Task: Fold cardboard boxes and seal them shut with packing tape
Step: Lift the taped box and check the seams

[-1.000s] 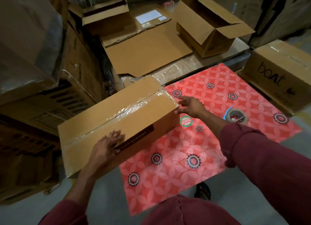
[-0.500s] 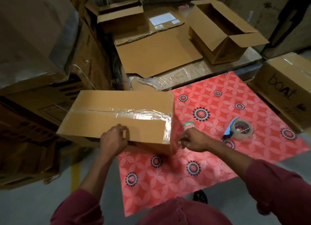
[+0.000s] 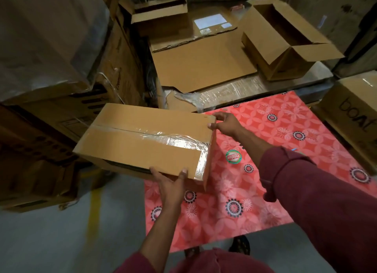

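Box: taped box (image 3: 146,142) held level, long axis left-right, seam up.
Left hand (image 3: 170,183): grips near edge.
Right hand (image 3: 226,123): pinches far right corner.

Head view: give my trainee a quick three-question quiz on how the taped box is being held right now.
1. True or false: the taped box is held by both hands.
2. Where does the left hand grip it? A) far right corner B) near bottom edge C) top centre
3. Fill in: the open box at the back has its flaps ____.

Key: 1 true, the right hand pinches the far right corner; 2 B; 3 open.
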A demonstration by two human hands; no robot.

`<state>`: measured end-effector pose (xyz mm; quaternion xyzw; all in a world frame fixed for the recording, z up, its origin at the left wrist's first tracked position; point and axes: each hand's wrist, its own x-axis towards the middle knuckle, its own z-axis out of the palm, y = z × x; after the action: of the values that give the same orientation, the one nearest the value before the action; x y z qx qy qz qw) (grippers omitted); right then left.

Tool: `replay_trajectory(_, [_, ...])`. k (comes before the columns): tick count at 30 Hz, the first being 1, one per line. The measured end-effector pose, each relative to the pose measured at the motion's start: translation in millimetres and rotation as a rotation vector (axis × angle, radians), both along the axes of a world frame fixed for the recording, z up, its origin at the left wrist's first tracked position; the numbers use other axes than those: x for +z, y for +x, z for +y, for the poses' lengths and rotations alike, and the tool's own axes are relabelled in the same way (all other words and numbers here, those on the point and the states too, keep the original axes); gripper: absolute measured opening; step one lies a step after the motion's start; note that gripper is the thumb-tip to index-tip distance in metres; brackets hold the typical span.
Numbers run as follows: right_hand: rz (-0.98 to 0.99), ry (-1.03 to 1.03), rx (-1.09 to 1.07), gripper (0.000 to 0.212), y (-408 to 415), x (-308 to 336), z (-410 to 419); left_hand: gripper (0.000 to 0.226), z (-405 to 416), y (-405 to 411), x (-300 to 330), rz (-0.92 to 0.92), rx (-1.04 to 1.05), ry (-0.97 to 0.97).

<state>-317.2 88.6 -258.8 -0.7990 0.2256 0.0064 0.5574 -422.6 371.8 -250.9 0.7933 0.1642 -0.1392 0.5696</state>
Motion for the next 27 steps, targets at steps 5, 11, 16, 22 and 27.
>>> replay_trajectory(5, [0.008,0.046,-0.051,0.024,-31.1,-12.9,-0.4,0.115,17.0,29.4,-5.9,-0.037,0.166,-0.074])
replay_trajectory(11, [0.066,0.134,-0.066,0.016,-65.0,-4.0,11.6,0.049,44.0,52.9,-7.0,-0.073,0.203,-0.319])
replay_trajectory(16, [0.079,0.261,-0.133,0.036,-70.5,7.9,37.9,0.079,54.9,37.3,-4.2,0.099,0.378,-0.430])
replay_trajectory(22, [0.056,0.207,-0.092,0.021,-69.2,30.1,73.3,0.066,60.9,49.9,-3.6,0.104,0.248,-0.429])
replay_trajectory(27, [-0.162,0.385,-0.191,0.024,-84.8,66.7,64.8,0.075,53.7,74.0,49.1,-0.051,0.172,-0.441])
